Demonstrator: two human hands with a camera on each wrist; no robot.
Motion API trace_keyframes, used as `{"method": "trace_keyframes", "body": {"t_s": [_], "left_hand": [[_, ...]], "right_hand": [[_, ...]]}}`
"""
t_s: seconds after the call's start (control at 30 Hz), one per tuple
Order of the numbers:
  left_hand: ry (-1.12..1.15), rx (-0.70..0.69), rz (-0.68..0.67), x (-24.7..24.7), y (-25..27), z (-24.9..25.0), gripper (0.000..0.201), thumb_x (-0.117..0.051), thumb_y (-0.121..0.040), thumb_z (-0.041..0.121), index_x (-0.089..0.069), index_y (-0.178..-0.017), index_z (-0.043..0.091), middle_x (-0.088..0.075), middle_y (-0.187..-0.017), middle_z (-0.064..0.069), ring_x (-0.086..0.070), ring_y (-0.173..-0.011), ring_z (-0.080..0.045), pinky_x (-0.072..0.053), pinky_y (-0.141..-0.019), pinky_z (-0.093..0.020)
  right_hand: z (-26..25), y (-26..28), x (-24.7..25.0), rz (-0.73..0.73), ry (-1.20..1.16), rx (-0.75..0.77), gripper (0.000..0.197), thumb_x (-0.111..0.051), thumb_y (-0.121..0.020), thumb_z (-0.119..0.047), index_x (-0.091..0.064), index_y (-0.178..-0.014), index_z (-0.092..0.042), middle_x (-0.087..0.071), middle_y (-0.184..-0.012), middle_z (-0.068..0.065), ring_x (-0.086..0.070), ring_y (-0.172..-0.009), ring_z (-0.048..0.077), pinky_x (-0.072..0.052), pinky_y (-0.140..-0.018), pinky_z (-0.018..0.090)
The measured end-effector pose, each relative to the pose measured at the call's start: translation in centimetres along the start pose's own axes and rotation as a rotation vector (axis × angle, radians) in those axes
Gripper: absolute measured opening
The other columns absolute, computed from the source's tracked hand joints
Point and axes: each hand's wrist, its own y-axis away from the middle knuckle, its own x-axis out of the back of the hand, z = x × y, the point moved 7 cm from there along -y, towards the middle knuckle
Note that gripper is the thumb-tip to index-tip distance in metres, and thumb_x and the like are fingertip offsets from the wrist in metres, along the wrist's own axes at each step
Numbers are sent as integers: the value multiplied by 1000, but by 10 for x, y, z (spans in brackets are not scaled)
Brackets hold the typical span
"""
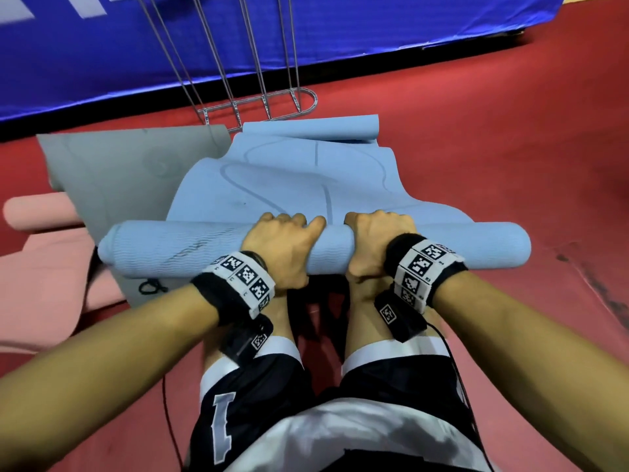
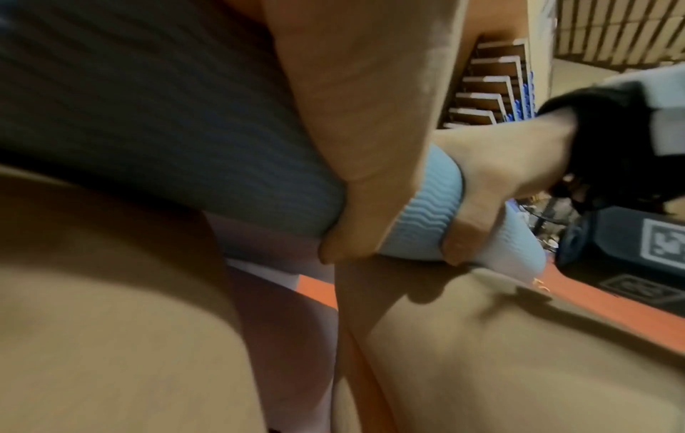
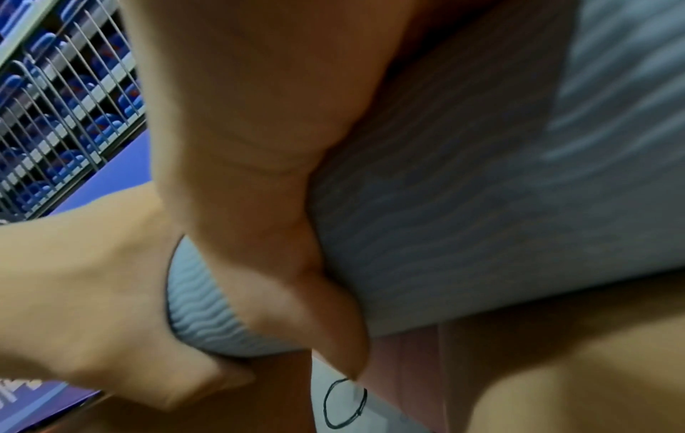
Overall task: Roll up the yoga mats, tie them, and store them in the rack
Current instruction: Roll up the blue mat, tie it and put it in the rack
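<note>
On the red floor (image 1: 476, 148), just ahead of the person's bare knees: blue yoga mat (image 1: 289, 172), near end wound into a thick roll (image 1: 163, 250) lying crosswise; far end still flat, its far edge curled up near the foot of the wire rack (image 1: 262, 107). Left hand (image 1: 282, 247) on top of the roll near its middle, knuckles up, fingers curled over the far side, thumb tucked under the near side per left wrist view. Right hand (image 1: 374, 240) just beside it, same pose, fingers wrapped over the roll, thumb beneath. Both wrists bent down, forearms reaching forward side by side, each with a marker band. Grey mat (image 1: 129, 165) lies flat to the left, partly under the blue one; pink mat (image 1: 41, 267) further left. Black cord loop (image 1: 151, 287) on the grey mat below the roll's left end.
</note>
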Motion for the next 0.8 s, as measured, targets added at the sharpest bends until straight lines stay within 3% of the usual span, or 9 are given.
{"method": "trace_keyframes", "body": {"t_s": [0.07, 0.13, 0.2, 0.27, 0.43, 0.57, 0.7, 0.8], "left_hand": [[37, -20, -49, 3, -7, -5, 67, -71, -60, 44, -42, -117, 24, -62, -96, 0, -62, -81, -28, -43, -72, -37], [96, -28, -129, 5, -14, -10, 68, -76, -58, 47, -42, -114, 27, -61, -92, 4, -57, -75, -25, -41, -67, -34], [142, -33, -210, 8, -24, -16, 70, -81, -56, 50, -43, -112, 32, -56, -86, 8, -52, -76, -22, -40, -67, -32], [173, -57, -282, 11, -34, -18, 69, -85, -55, 48, -47, -111, 36, -52, -84, 12, -53, -81, -19, -39, -69, -31], [266, -65, -360, 3, -51, -24, 64, -79, -43, 50, -52, -99, 37, -65, -83, 14, -63, -81, -15, -57, -77, -36], [260, -44, -352, 2, -55, -26, 68, -84, -46, 59, -53, -103, 37, -62, -82, 15, -62, -83, -16, -56, -79, -37], [202, 36, -255, 5, -44, -27, 71, -81, -51, 64, -49, -108, 36, -54, -78, 14, -59, -78, -21, -46, -68, -33], [123, 82, -80, 8, -30, -21, 77, -77, -57, 62, -45, -119, 30, -59, -102, 6, -62, -94, -26, -45, -75, -38]], "right_hand": [[0, -2, 0, 26, 1, 30, 58, -77, -56, -48, -49, -104, -32, -59, -85, -8, -59, -85, 23, -41, -72, 33], [-1, -2, -2, 110, 13, 72, 68, -77, -57, -54, -51, -115, -31, -61, -104, -6, -58, -101, 22, -43, -84, 37], [-3, 3, -6, 207, 41, 103, 86, -78, -57, -60, -46, -131, -29, -58, -122, -4, -55, -113, 24, -39, -99, 42], [-4, 5, -11, 251, 64, 103, 96, -81, -56, -60, -41, -136, -27, -56, -127, -3, -54, -116, 25, -35, -104, 45], [0, -6, -3, 261, 57, 45, 67, -77, -62, -44, -46, -118, -25, -59, -103, -2, -60, -98, 25, -40, -88, 41], [1, -16, 4, 226, 51, 51, 59, -73, -59, -44, -45, -108, -26, -54, -86, -5, -53, -80, 23, -41, -80, 38], [3, -20, 4, 240, 46, 61, 56, -73, -57, -39, -46, -105, -27, -56, -83, -5, -55, -77, 24, -39, -75, 36], [4, -21, 7, 232, 29, 63, 55, -74, -56, -39, -44, -101, -30, -55, -78, -8, -59, -78, 24, -37, -71, 34]]}}
